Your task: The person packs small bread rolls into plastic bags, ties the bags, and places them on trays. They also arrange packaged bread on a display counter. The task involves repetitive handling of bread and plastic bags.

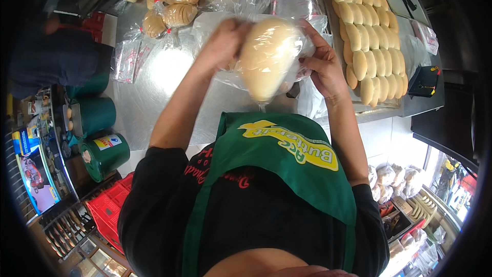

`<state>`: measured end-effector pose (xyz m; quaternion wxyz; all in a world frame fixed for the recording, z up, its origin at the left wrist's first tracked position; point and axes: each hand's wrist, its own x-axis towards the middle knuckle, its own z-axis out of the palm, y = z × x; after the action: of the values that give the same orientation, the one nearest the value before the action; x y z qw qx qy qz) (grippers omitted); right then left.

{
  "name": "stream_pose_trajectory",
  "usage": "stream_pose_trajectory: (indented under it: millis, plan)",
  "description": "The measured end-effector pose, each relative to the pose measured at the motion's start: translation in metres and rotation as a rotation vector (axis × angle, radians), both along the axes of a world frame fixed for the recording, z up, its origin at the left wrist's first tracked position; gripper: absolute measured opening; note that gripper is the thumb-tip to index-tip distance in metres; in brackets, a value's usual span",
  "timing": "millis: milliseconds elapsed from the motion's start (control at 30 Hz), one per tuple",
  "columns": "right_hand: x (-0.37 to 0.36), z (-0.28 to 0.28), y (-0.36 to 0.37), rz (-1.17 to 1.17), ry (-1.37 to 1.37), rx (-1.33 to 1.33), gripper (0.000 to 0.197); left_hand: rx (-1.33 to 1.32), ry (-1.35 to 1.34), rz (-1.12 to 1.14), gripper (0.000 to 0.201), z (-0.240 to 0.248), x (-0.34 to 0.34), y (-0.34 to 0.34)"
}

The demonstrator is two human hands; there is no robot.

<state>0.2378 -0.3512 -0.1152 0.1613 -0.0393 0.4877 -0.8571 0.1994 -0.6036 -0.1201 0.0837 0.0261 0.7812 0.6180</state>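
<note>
A pale, rounded loaf of bread is inside a clear plastic bag, held up over the steel table between my hands. My left hand is smeared by motion. It is closed at the loaf's left side, and its fingertips are partly hidden behind the bread. On the other side, my right hand pinches the bag's edge between thumb and fingers. Under the bread, more clear plastic is spread on the table.
Bagged sliced loaves with red ties are piled at the far left of the steel table. A tray of long rolls lies at right. Flat plastic bags rest at the left edge, near green drums and red crates.
</note>
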Motion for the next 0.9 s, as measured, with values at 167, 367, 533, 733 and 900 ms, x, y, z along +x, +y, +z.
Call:
stream_pose_trajectory:
  millis: [167,367,533,733,900]
  plan:
    - [0.013,0.004,0.002,0.017,0.137,0.139,0.082,0.465,-0.616,0.155,0.026,-0.028,0.043,0.010]
    - [0.027,0.011,-0.017,0.031,0.155,0.153,0.080,0.780,-0.483,0.381,0.040,-0.023,0.027,0.016]
    - [0.038,0.016,-0.026,0.069,0.126,0.227,0.079,0.191,-0.072,0.348,0.035,-0.040,0.008,0.054]
    - [0.055,0.001,-0.020,0.094,-0.027,0.262,0.079,-0.452,0.372,0.192,0.027,-0.077,-0.016,0.075]
    - [0.070,-0.003,-0.019,0.085,0.111,0.349,0.076,0.146,0.021,-0.096,0.028,-0.102,-0.049,0.025]
